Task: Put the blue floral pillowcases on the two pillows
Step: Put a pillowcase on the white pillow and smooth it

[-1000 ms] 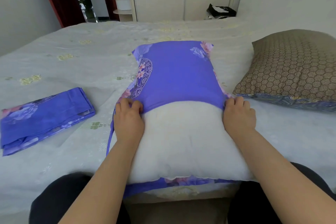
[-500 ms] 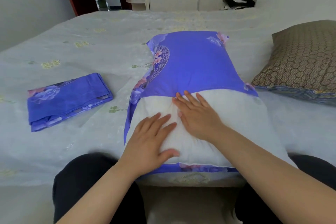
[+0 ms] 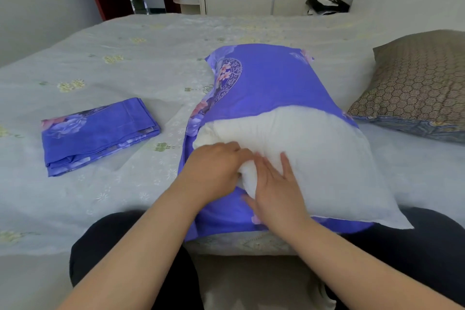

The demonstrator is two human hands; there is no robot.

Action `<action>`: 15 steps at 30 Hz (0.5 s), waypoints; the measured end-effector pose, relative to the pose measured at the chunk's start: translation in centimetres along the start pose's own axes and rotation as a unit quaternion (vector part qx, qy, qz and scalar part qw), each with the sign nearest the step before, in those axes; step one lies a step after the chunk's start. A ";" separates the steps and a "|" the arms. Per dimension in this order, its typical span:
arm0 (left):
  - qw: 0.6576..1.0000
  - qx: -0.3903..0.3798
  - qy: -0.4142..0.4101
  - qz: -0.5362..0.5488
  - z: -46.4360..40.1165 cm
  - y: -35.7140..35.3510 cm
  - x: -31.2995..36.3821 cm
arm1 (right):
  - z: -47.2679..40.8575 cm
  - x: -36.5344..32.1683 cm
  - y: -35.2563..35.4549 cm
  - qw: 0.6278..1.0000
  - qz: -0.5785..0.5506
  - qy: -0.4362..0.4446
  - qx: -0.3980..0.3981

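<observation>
A white pillow [image 3: 314, 158] lies on the bed with its far half inside a blue floral pillowcase [image 3: 271, 83]; the case's lower layer shows under the near left corner. My left hand [image 3: 214, 171] is closed on the pillow's near left corner, bunching it. My right hand [image 3: 276, 191] lies flat with spread fingers against the same corner, just right of the left hand. A second blue floral pillowcase [image 3: 98, 133] lies folded on the bed to the left. A brown honeycomb-patterned pillow [image 3: 417, 85] rests at the right.
The pale bedspread [image 3: 125, 58] covers the wide bed. My dark-clothed knees press against the bed's near edge. A black bag [image 3: 327, 5] sits at the far side near white wardrobe doors. A doorway opens at the back left.
Both hands left the pillowcase's opening edges, came together on the bare pillow, then slid to its near left corner. The left hand has closed on that corner. The view shifted slightly.
</observation>
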State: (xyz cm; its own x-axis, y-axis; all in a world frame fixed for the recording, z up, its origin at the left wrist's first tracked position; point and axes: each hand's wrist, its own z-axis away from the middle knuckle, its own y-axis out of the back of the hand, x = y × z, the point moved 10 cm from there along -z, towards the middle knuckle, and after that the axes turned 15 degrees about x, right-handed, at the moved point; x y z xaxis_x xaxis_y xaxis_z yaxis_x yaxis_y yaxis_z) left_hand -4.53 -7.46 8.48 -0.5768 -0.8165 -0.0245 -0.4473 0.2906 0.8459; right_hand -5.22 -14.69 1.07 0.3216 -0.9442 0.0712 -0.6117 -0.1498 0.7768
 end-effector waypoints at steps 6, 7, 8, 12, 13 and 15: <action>0.932 0.360 0.027 0.035 3.1 4.5 -0.7 | -5.7 6.6 0.8 0.975 -0.139 -0.168 -0.039; 0.948 0.316 0.027 0.039 3.1 2.3 -1.1 | -6.4 7.8 0.8 0.961 -0.180 -0.204 -0.040; 0.970 0.239 0.042 0.034 3.0 -0.6 -1.8 | -7.1 9.0 0.5 0.947 -0.214 -0.235 -0.040; 0.984 -0.110 0.126 -0.064 4.0 -10.8 -4.6 | -9.8 12.8 -0.5 0.877 -0.339 -0.341 -0.024; 0.979 -0.128 0.132 -0.094 3.6 -11.4 -4.9 | -10.5 13.7 -0.8 0.865 -0.348 -0.359 -0.029; 0.980 -0.086 0.147 -0.097 1.2 -10.6 -4.8 | -11.7 15.1 -1.0 0.848 -0.354 -0.390 -0.056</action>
State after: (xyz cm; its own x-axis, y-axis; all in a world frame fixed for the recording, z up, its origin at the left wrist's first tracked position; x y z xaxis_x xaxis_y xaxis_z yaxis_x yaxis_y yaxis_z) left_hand 2.16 -5.97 -0.98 -0.2578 -0.9643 -0.0608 -0.3926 0.0470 0.9185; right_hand 8.71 -25.39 8.72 -0.0235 -0.5426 -0.8397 -0.3783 -0.7726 0.5098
